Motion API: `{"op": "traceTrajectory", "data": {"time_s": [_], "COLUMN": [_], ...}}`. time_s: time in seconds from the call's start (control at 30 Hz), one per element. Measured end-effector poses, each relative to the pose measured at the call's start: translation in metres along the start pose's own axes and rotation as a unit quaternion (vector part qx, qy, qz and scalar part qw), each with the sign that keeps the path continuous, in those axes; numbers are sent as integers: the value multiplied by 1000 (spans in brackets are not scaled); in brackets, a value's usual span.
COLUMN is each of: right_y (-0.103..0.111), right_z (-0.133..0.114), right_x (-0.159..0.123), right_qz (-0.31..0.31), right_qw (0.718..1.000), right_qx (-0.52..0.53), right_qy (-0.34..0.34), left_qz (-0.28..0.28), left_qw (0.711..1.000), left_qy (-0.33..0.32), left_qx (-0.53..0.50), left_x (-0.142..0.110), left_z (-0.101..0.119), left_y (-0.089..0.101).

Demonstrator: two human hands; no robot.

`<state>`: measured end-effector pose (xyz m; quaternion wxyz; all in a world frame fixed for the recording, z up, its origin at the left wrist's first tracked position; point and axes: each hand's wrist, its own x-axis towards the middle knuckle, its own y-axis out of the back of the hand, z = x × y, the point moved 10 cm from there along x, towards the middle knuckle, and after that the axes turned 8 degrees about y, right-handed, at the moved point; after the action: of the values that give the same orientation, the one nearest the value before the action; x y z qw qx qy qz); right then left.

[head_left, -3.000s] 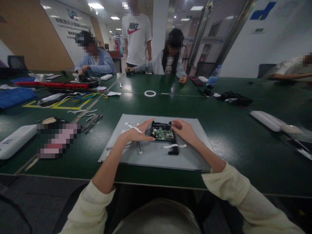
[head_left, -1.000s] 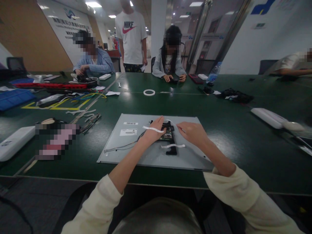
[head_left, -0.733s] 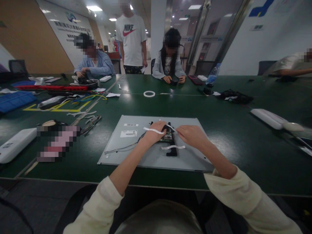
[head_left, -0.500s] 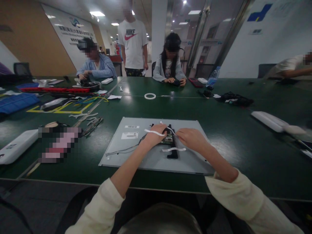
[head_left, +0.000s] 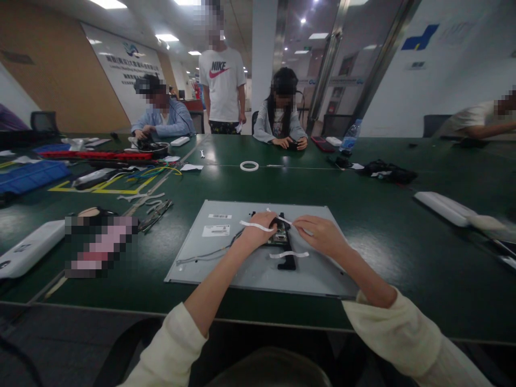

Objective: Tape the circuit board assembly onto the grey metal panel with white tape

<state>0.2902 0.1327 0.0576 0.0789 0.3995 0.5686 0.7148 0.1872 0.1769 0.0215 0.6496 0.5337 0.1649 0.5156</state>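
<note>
A flat grey panel (head_left: 245,274) with labels lies on the table in front of me. On its middle sits a black bracket (head_left: 287,259) with a green circuit board (head_left: 281,236) in it. My left hand (head_left: 258,232) is curled over the bracket's left side, its fingertips partly hidden. One white tape strip (head_left: 256,225) lies across that hand. My right hand (head_left: 316,231) pinches the end of another white tape strip (head_left: 284,220), which stretches over the bracket toward the left hand. A third tape strip (head_left: 294,255) crosses the bracket's lower part. Grey cables (head_left: 207,255) run left across the panel.
A roll of white tape (head_left: 249,166) lies beyond the panel. To the left are a white box (head_left: 34,250), tweezers-like tools (head_left: 155,216) and a blue tray (head_left: 34,176). A white device (head_left: 443,208) lies right. Two people sit across the table; another stands behind.
My view has tilted up slightly, so everything sits lower in the picture. The right hand's fingers have shifted slightly at the tape strip; the left hand stays over the bracket.
</note>
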Motion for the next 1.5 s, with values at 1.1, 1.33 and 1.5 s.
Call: {"op": "traceTrajectory", "data": {"time_s": [1.1,1.33,1.5], "right_y": [-30,-29,-31], "right_z": [-9,-5,-2], "right_x": [-9,-9,-6], "right_qz": [-141,-135,-105], "right_qw": [990,990,990], "right_qx": [13,30,94], "right_qy": [25,-1,-21], "left_qz": [-7,-4,-17], "left_qw": [1000,999,999], "left_qy": [23,33,34], "left_qx": [-8,9,17], "left_x": [1,0,0], "left_z": [-5,-4,-1], "left_y": [-1,0,2]}}
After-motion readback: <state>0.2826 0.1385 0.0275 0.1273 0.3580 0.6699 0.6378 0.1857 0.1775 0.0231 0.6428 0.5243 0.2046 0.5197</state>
